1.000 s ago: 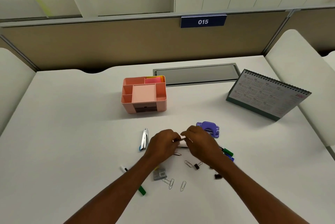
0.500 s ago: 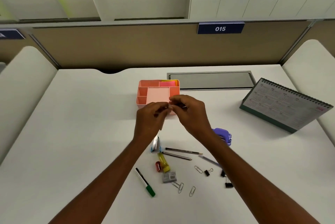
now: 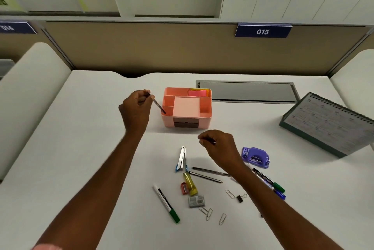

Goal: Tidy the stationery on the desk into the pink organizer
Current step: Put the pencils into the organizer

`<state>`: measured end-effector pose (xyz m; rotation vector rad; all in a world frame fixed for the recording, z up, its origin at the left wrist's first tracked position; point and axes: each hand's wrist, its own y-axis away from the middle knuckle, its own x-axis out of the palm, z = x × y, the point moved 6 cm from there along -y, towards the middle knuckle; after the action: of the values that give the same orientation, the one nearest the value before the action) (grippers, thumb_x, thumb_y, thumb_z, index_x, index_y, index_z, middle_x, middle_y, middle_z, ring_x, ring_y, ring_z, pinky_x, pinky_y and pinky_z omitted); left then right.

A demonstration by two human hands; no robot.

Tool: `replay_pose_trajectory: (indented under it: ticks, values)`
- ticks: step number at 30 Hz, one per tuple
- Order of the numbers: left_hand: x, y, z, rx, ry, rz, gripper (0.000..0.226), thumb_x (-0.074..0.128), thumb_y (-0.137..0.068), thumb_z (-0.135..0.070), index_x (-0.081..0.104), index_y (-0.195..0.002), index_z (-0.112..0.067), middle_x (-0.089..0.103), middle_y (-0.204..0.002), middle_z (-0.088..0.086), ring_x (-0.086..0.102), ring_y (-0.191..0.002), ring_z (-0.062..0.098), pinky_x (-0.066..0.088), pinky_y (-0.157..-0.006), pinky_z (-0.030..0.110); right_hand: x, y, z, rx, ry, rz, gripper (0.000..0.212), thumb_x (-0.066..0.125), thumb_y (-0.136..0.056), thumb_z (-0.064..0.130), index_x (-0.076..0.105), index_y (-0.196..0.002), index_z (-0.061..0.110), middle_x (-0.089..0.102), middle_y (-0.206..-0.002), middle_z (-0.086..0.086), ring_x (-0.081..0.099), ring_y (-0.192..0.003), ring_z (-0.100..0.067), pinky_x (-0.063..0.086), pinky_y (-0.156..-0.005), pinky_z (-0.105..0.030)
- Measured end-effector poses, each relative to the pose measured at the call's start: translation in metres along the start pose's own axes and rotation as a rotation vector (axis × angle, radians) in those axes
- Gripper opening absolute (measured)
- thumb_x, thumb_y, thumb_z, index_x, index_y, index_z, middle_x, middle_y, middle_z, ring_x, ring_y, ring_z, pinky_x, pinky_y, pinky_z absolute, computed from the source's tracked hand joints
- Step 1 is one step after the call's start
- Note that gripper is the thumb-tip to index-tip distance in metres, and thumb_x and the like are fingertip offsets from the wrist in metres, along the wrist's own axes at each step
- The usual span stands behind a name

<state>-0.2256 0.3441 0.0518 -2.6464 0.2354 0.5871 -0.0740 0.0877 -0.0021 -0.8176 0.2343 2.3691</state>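
Note:
The pink organizer (image 3: 205,115) stands mid-desk with sticky notes (image 3: 197,93) in its back compartment. My left hand (image 3: 135,112) pinches a dark pencil (image 3: 158,106), tilted, with its tip at the organizer's front left compartment. My right hand (image 3: 220,148) hovers in front of the organizer, fingers curled round a thin dark stick that is mostly hidden. Below it on the desk lie two pencils (image 3: 206,176), a silver and blue stapler (image 3: 181,159), a yellow tube (image 3: 190,184), a red sharpener (image 3: 184,188), a grey eraser (image 3: 196,201) and a green-capped marker (image 3: 166,203).
A purple hole punch (image 3: 256,157) and more markers (image 3: 269,182) lie right of my right forearm. Paper clips (image 3: 208,212) and a binder clip (image 3: 240,198) are scattered near the front. A desk calendar (image 3: 327,124) stands at the right; a grey cable hatch (image 3: 247,91) sits behind the organizer.
Both hands rose from the pile with thin sticks. My left hand then moved left to the organizer's left side with the pencil, while my right hand drew back toward the pile.

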Motion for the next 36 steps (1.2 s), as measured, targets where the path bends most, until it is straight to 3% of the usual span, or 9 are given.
replay_pose_trajectory:
  ticks: [4, 10, 16, 27, 31, 33, 36]
  values:
    - [0.022, 0.002, 0.008, 0.006, -0.049, 0.059, 0.026, 0.080, -0.091, -0.023, 0.079, -0.111, -0.007, 0.081, -0.102, 0.005, 0.076, -0.092, 0.013, 0.054, -0.086, 0.013, 0.010, 0.005, -0.025, 0.063, 0.061, 0.071, 0.015, 0.072, -0.094, 0.016, 0.078, -0.108, 0.018, 0.077, -0.103, 0.004, 0.069, -0.092, -0.007, 0.056, -0.087, -0.024]
    - [0.042, 0.001, 0.016, 0.002, -0.084, 0.114, 0.026, 0.079, -0.091, -0.019, 0.079, -0.114, -0.007, 0.080, -0.109, 0.007, 0.077, -0.099, 0.019, 0.061, -0.096, 0.036, 0.010, 0.011, -0.057, 0.102, 0.231, 0.164, 0.015, 0.069, -0.096, 0.018, 0.076, -0.109, 0.019, 0.074, -0.106, 0.003, 0.067, -0.097, -0.014, 0.056, -0.088, -0.032]
    - [0.052, 0.002, 0.027, -0.027, -0.121, 0.150, 0.026, 0.079, -0.093, -0.020, 0.079, -0.114, -0.006, 0.080, -0.108, 0.009, 0.077, -0.098, 0.023, 0.061, -0.093, 0.035, 0.004, 0.025, -0.090, 0.102, 0.494, 0.314, 0.023, 0.066, -0.095, 0.022, 0.072, -0.117, 0.020, 0.066, -0.112, -0.001, 0.062, -0.106, -0.021, 0.054, -0.085, -0.039]
    - [0.057, 0.005, 0.033, -0.054, -0.132, 0.157, 0.024, 0.078, -0.093, -0.019, 0.078, -0.112, -0.005, 0.080, -0.104, 0.010, 0.077, -0.094, 0.025, 0.062, -0.089, 0.036, 0.012, 0.051, -0.090, -0.004, 0.668, 0.421, 0.029, 0.062, -0.095, 0.036, 0.068, -0.121, 0.025, 0.060, -0.119, 0.003, 0.057, -0.113, -0.019, 0.053, -0.080, -0.036]
    - [0.056, 0.008, 0.035, -0.067, -0.140, 0.160, 0.029, 0.078, -0.093, -0.018, 0.077, -0.119, -0.006, 0.080, -0.111, 0.010, 0.077, -0.100, 0.026, 0.063, -0.091, 0.040, 0.016, 0.059, -0.087, -0.032, 0.699, 0.441, 0.029, 0.061, -0.097, 0.035, 0.066, -0.123, 0.024, 0.058, -0.120, 0.002, 0.054, -0.113, -0.020, 0.049, -0.077, -0.036]
    - [0.055, 0.009, 0.036, -0.071, -0.142, 0.165, 0.033, 0.078, -0.093, -0.018, 0.075, -0.124, -0.006, 0.078, -0.115, 0.011, 0.077, -0.104, 0.026, 0.062, -0.091, 0.039, 0.018, 0.062, -0.084, -0.075, 0.725, 0.460, 0.026, 0.066, -0.093, 0.032, 0.067, -0.117, 0.021, 0.059, -0.116, 0.001, 0.056, -0.109, -0.021, 0.047, -0.072, -0.036]
    - [0.054, 0.011, 0.040, -0.125, -0.136, 0.176, 0.041, 0.079, -0.092, -0.021, 0.072, -0.128, -0.005, 0.076, -0.121, 0.013, 0.075, -0.109, 0.027, 0.060, -0.094, 0.040, 0.020, 0.068, -0.082, -0.133, 0.846, 0.471, 0.021, 0.084, -0.073, 0.027, 0.068, -0.085, 0.021, 0.061, -0.090, 0.002, 0.061, -0.081, -0.020, 0.041, -0.057, -0.033]
